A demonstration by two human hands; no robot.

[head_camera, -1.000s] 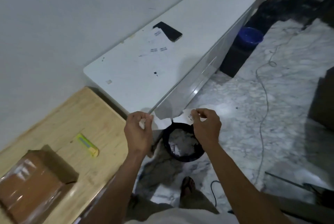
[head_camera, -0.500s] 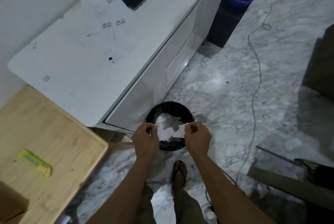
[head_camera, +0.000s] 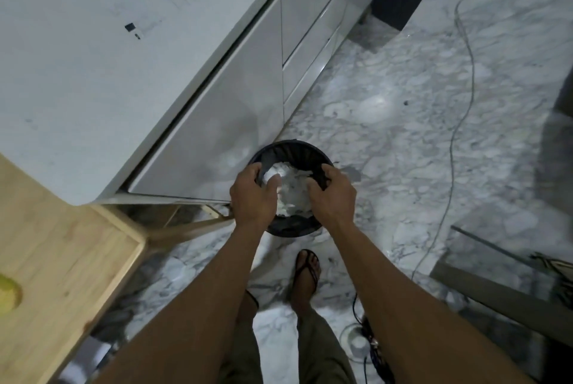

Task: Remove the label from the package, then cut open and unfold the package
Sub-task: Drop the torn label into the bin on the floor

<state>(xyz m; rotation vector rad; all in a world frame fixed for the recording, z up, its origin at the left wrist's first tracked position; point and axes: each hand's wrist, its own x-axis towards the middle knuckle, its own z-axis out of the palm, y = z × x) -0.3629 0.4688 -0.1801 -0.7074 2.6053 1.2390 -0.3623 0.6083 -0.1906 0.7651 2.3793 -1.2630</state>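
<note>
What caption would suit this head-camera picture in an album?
Both hands, left hand and right hand, poised over a black waste bin of crumpled white paper on a marble floor.

Both bare forearms extend forward and downward, converging slightly toward the wrists. The left hand (head_camera: pixel 252 196) is presented back-up, fingers curled downward and loosely spread, thumb angled inward toward the right hand (head_camera: pixel 333 194). The right hand mirrors this pose: back-up, fingers bent downward, thumb pointing inward. The two hands are level and near each other without touching. Whether either hand pinches anything cannot be determined. Below the wrists, one sandalled foot (head_camera: pixel 306 270) is planted forward.
</note>
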